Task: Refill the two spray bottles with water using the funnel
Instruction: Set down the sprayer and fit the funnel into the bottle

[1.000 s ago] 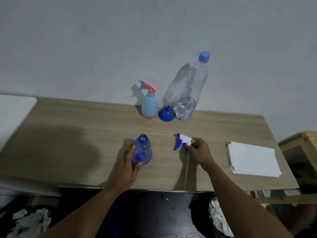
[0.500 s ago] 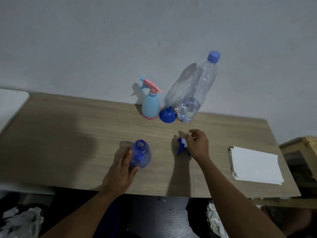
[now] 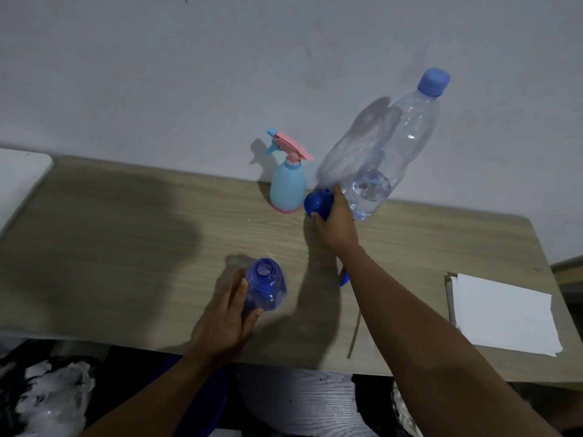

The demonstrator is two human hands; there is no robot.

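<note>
While the right hand (image 3: pixel 336 225) curls its fingers round the blue funnel (image 3: pixel 317 205), the thumb bears on the near rim of the bowl and one fingertip reaches the spout. The funnel sits at the back of the table (image 3: pixel 126 231), between the pale blue spray bottle (image 3: pixel 287 187) and the water bottle (image 3: pixel 394 152), just beside both. Whether it has left the board cannot be determined.

The left hand (image 3: pixel 224 323) grips the body of the blue spray bottle (image 3: pixel 266 287), fingers wrapped round its side. This bottle stands near the front edge with its neck open and unobstructed.

Recommended procedure:
- Draw the funnel up and toward the person before turning it. The knuckles lie against the tall water bottle, which holds water only at its base and probably tips easily.
- Turn the spout downward and seat it fully in the open neck.
- Keep the left grip low on the body so the neck remains accessible.

Clearances: the wall (image 3: pixel 189 74) closes the rear. Open board shows between the back row and the blue bottle. The trigger head (image 3: pixel 344 280) lies under the right forearm, and its dip tube (image 3: pixel 353 339) runs toward the front edge; the return path should pass above both. A paper stack (image 3: pixel 504 313) occupies the right end, well apart.
</note>
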